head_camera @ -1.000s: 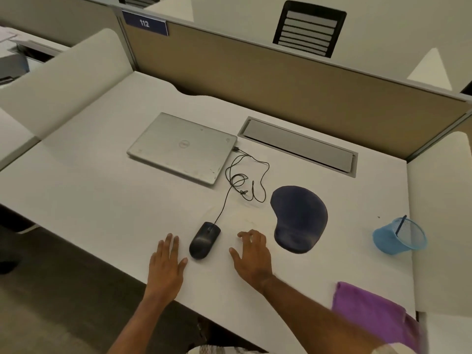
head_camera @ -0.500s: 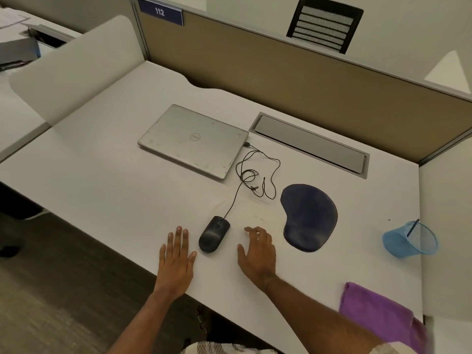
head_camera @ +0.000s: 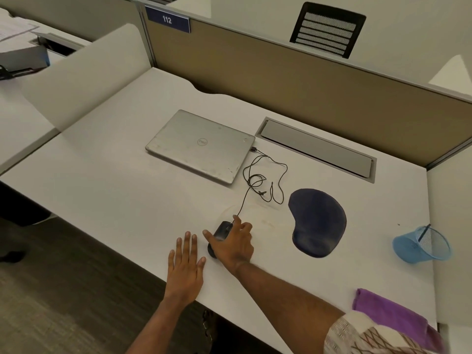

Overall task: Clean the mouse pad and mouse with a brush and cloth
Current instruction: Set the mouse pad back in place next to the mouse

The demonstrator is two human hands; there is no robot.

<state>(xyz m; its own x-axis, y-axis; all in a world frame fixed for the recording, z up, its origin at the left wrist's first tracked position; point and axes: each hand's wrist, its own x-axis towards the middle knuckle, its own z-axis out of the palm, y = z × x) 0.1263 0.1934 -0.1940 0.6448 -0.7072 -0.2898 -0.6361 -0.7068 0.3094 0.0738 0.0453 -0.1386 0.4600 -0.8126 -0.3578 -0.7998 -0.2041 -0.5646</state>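
The left hand [head_camera: 186,261] lies flat, palm down, fingers straight and close together. The right hand [head_camera: 233,245] cups the mouse [head_camera: 221,229], thumb spread along one side and fingers curved over the top.

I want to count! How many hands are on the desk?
2. The left hand lies flat on the desk near its front edge. The right hand is just beside it, holding the black mouse. None seem hidden.

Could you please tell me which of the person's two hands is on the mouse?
The right hand: it grips the black mouse, thumb on its left side, while the left hand lies flat on the desk beside it, holding nothing.
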